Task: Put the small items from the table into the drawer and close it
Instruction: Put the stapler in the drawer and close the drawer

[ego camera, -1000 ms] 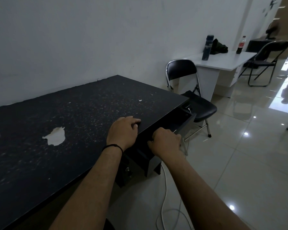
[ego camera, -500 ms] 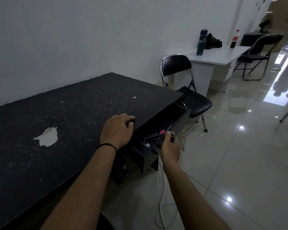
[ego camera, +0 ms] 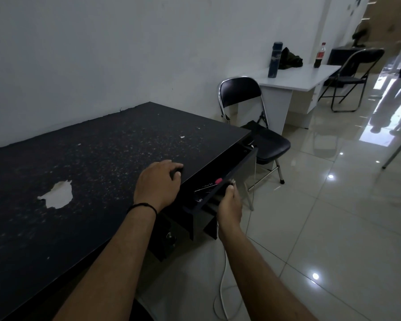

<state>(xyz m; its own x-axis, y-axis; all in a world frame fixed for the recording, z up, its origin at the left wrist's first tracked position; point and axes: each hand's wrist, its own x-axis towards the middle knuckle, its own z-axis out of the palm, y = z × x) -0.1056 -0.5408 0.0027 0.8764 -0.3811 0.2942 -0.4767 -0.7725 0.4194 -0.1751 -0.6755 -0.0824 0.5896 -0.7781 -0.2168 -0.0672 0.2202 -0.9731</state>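
Since a second ago the right hand point(ego camera: 229, 202) has slid off the top of the drawer point(ego camera: 222, 181) to its front edge, fingers curled narrow round the front panel, and the drawer now stands open where the hand once covered it. Inside lie small items point(ego camera: 205, 189), dark and hard to make out, one with a pink end point(ego camera: 218, 180). Left hand point(ego camera: 159, 185) rests as before on the near edge of the black table point(ego camera: 90, 163), just left of the drawer, fingers bent over something small and dark; whether it grips it I cannot tell. A white cable point(ego camera: 222, 286) hangs below the right forearm. Further right stands a black folding chair point(ego camera: 257, 126).
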